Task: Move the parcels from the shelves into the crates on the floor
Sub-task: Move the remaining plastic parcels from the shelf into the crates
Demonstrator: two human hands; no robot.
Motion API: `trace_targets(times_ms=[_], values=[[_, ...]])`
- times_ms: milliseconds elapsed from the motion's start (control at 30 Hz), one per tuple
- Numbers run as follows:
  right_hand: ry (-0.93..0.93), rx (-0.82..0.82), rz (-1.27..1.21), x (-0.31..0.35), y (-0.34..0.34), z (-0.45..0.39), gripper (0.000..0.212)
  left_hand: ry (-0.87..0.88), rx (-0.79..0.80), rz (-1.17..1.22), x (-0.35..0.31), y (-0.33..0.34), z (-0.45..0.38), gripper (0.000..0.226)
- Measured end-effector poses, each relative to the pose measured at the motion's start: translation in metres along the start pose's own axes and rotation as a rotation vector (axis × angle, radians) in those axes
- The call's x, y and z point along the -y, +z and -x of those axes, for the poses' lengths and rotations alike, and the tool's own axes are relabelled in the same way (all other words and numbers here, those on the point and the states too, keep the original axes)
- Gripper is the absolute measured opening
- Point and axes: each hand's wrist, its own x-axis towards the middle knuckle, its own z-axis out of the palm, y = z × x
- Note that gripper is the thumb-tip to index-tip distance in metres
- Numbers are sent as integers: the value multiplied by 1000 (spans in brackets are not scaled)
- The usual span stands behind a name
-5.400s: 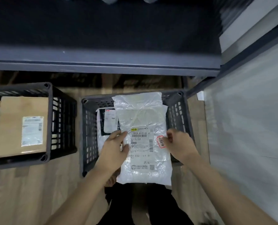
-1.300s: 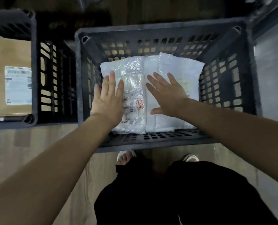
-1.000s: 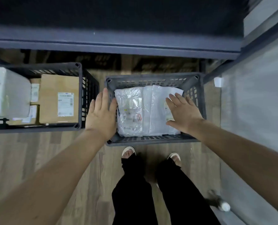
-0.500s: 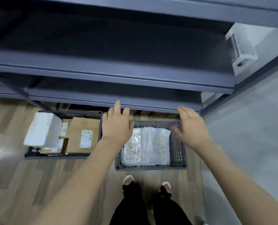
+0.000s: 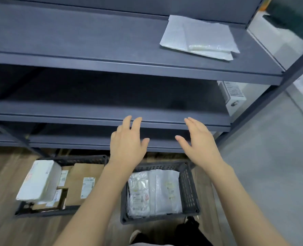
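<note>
Both my hands are raised, empty, in front of the dark shelf unit: my left hand and my right hand have straight, spread fingers. A flat white padded parcel lies on the upper shelf, far above and to the right of my hands. Below them on the floor, the right crate holds white plastic-wrapped parcels. The left crate holds a white box and brown cardboard parcels.
The middle shelf and the lowest shelf show no parcels. A white heater stands behind the unit at the right. A dark upright post frames the shelf's right side. Grey floor lies to the right, wood floor on the left.
My hands left the parcels in the right crate and rose, empty, to the level of the middle shelf. The view tilted up, bringing the upper shelf and its white parcel into sight.
</note>
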Motion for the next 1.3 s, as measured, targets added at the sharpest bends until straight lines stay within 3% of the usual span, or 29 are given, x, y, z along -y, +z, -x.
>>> trace_targets(times_ms=[200, 467, 600, 833, 933, 1100, 1233, 1300], values=[[-91, -78, -49, -26, -49, -57, 60, 30, -120, 56, -43, -20, -51, 59], [-169, -175, 21, -87, -117, -167, 56, 117, -196, -52, -120, -52, -157, 48], [-115, -164, 79, -111, -139, -221, 58, 138, -175, -109, -153, -62, -218, 48], [94, 7, 167, -132, -147, -267, 62, 112, 21, -168, -177, -52, -276, 49], [69, -30, 136, -134, -139, -265, 54, 110, -30, -211, -183, -43, -279, 43], [17, -146, 74, -124, -130, -238, 41, 59, -186, 66, -182, -35, -264, 37], [-31, -221, -60, -113, -117, -189, 55, -51, -321, 411, -162, -26, -218, 13], [-41, -263, -166, -105, -102, -155, 60, -146, -337, 619, -153, -21, -181, 25]])
